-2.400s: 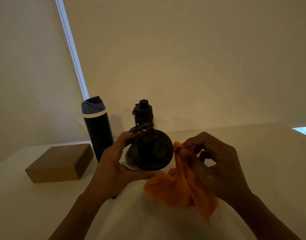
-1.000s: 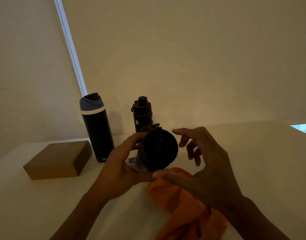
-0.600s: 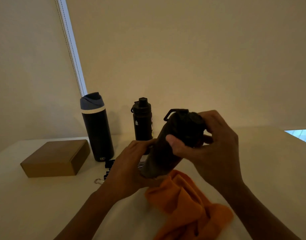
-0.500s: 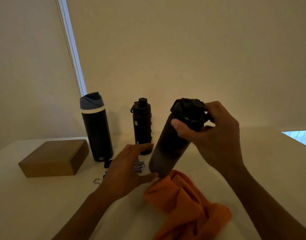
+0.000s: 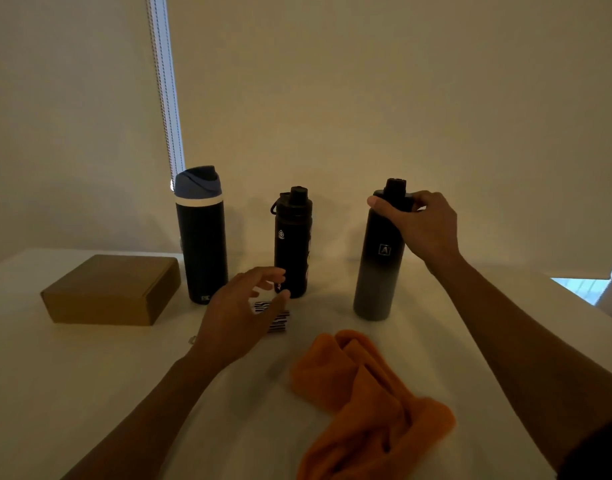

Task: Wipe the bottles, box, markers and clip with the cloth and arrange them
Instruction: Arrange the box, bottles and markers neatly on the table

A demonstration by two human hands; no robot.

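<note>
Three bottles stand in a row on the white table (image 5: 90,393). The black-to-grey bottle (image 5: 377,271) stands upright at the right, and my right hand (image 5: 419,226) grips it near its cap. A small black bottle (image 5: 292,244) is in the middle and a tall dark bottle with a blue lid (image 5: 200,237) at the left. My left hand (image 5: 238,317) hovers with relaxed fingers over striped markers (image 5: 278,320), holding nothing. The orange cloth (image 5: 363,407) lies crumpled in front. A brown box (image 5: 114,289) sits at the far left. A bit of a metal clip (image 5: 192,339) shows by my left wrist.
A wall rises right behind the bottles, with a blind cord (image 5: 166,98) hanging at the left. The table's right edge (image 5: 581,299) runs close to my right forearm.
My right hand has turned the black-to-grey bottle upright and set it on the table to the right. My left hand has let go of it and moved left over the markers.
</note>
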